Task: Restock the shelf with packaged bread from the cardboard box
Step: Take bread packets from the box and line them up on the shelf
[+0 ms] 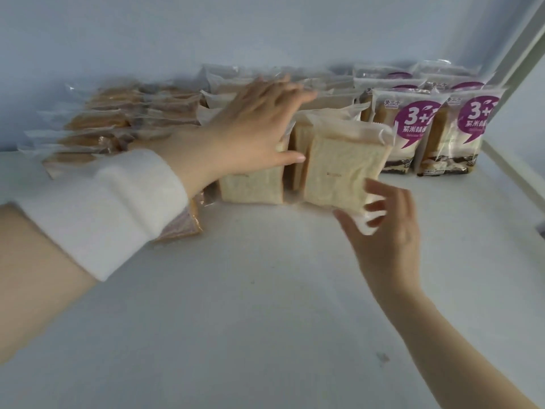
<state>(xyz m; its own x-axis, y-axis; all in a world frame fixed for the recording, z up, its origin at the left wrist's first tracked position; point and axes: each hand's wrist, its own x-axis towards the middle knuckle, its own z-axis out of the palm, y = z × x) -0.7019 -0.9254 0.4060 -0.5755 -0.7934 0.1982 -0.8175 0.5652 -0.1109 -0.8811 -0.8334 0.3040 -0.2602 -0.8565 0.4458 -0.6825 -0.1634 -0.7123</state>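
Observation:
On the white shelf (265,305) stand several clear-wrapped packs of pale sliced bread. My right hand (386,231) pinches the lower right corner of the front pack (342,169), which stands upright and slightly tilted. My left hand (253,131), with a white sleeve cuff, lies flat with spread fingers against the top of the neighbouring pack (250,187) and the row behind it. The cardboard box is out of view.
Purple-labelled bread packs (413,128) stand in rows at the right, by the shelf's side frame (519,54). Brown bread packs (118,122) lie in rows at the left, one partly under my left sleeve. The pale back wall rises behind them.

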